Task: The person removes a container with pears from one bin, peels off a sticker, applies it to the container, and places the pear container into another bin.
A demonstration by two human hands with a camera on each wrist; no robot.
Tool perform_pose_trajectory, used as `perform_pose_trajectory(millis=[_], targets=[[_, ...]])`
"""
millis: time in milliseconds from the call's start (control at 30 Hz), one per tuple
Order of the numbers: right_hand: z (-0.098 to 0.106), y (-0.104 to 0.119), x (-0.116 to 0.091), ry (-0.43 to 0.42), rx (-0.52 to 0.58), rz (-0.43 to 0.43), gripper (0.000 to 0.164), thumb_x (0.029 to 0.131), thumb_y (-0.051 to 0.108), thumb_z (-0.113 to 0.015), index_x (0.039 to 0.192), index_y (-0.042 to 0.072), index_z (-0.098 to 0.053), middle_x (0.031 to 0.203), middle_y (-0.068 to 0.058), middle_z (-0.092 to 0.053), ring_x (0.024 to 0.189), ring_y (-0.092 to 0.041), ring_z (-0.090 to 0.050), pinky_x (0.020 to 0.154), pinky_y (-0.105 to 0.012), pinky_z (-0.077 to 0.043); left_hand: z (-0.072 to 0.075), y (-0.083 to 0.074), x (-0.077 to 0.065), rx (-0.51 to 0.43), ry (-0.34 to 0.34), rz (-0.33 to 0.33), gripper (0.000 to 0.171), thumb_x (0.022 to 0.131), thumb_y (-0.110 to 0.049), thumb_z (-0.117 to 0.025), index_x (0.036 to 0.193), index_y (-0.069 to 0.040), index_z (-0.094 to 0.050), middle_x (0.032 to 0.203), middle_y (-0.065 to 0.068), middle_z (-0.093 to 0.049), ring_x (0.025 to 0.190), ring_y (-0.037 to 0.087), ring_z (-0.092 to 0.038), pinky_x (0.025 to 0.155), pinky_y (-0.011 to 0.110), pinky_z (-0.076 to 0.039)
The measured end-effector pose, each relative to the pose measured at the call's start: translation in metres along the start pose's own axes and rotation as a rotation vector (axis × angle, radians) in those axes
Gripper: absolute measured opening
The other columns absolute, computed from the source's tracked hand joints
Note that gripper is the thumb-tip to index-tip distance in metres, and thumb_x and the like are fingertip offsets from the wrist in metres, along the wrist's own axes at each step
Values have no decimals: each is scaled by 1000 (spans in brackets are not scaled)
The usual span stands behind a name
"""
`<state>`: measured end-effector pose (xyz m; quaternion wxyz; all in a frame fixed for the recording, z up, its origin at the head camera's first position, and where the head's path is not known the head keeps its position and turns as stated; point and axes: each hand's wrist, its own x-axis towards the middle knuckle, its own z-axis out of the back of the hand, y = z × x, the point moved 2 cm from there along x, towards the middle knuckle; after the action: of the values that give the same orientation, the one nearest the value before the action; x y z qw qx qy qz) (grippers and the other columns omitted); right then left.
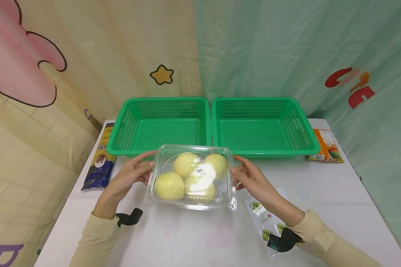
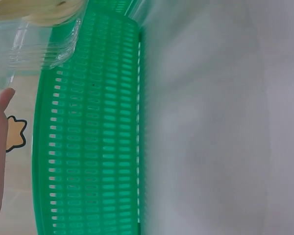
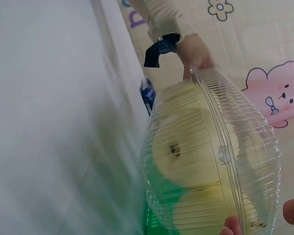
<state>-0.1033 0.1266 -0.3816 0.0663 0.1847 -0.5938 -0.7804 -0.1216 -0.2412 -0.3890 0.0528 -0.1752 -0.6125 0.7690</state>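
A fruit box [image 1: 191, 177] is gripped by fingers [image 1: 145, 168] of left hand [image 1: 129, 174] at nine o'clock, right hand [image 1: 251, 178] at three, likely for balance.

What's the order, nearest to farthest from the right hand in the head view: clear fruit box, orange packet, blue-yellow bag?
1. Clear fruit box, touching the right hand.
2. Orange packet, far right.
3. Blue-yellow bag, far left.
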Motion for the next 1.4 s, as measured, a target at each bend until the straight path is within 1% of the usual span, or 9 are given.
perform_pose_trajectory(millis=[167, 333, 467, 633, 833, 1033, 1200, 1400], targets=[[0, -8, -2, 2, -2, -23, 67, 105, 31, -54, 158, 6, -23, 109, -13, -59, 83, -15, -63, 81, -33, -57, -2, 6, -1, 19, 32, 24, 60, 105, -20, -52, 156, -1, -29, 70, -8, -60, 62, 6, -58, 62, 24, -56], [2, -18, -3, -1, -12, -32, 66, 104, 32, -54, 158, 7, -24, 110, -13, -59, 85, -17, -63, 83, -33, -56, -5, 14, 4, 50, 76, 57, 61, 105, -22, -52, 157, -4, -28, 74, -4, -61, 64, 7, -60, 65, 26, -59], [4, -26, -5, -2, -13, -54, 67, 104, 32, -54, 159, 8, -22, 111, -14, -59, 86, -18, -63, 84, -34, -56, -9, 17, 8, 61, 115, 70, 62, 105, -24, -52, 158, -6, -27, 79, -1, -62, 67, 9, -61, 68, 28, -60], [4, -31, -7, -11, 3, -71, 67, 104, 32, -55, 159, 11, -23, 112, -13, -58, 86, -17, -62, 84, -34, -56, -11, 18, 7, 57, 129, 74, 63, 105, -24, -52, 159, -5, -26, 82, 0, -62, 67, 10, -62, 68, 29, -60], [2, -37, -11, -13, 13, -98, 66, 103, 32, -56, 158, 11, -25, 109, -11, -57, 88, -15, -60, 82, -30, -56, -13, 19, 5, 57, 147, 65, 63, 105, -23, -52, 158, -3, -25, 80, -1, -63, 67, 10, -62, 68, 29, -60], [2, -44, -14, -15, 27, -112, 64, 103, 30, -56, 157, 10, -26, 106, -11, -56, 88, -15, -59, 81, -30, -56, -17, 22, 7, 92, 178, 66, 63, 105, -23, -52, 158, -3, -25, 82, 4, -63, 69, 11, -64, 69, 29, -60], [3, -48, -15, -14, 31, -111, 65, 103, 31, -56, 157, 10, -26, 106, -10, -56, 88, -15, -59, 81, -31, -56, -20, 26, 8, 107, 176, 81, 64, 105, -24, -52, 159, -4, -25, 82, 5, -62, 70, 12, -64, 69, 29, -60], [3, -49, -15, -20, 33, -127, 64, 103, 30, -56, 157, 11, -27, 105, -9, -56, 88, -14, -59, 81, -31, -56, -22, 26, 8, 121, 176, 89, 64, 105, -26, -53, 159, -3, -25, 82, 5, -62, 71, 13, -63, 70, 29, -60]])
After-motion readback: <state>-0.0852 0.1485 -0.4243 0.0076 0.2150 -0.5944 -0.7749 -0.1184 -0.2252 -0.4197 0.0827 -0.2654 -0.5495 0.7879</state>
